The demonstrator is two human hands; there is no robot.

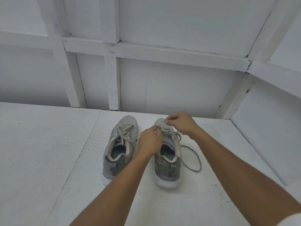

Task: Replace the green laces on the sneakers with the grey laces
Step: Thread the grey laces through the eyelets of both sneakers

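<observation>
Two grey sneakers stand side by side on the white table, heels toward me. The left sneaker [119, 147] is fully laced with a pale grey lace [124, 132]. Over the right sneaker [169, 162] my left hand [150, 141] pinches the grey lace at the eyelets. My right hand [180, 122] pinches a lace end above the toe. A long loop of that grey lace [193, 158] trails on the table to the right of the shoe. No green lace is visible.
The white table [48, 152] ends at a white panelled wall [162, 79] just behind the shoes. A raised white side wall [263, 141] borders the table on the right.
</observation>
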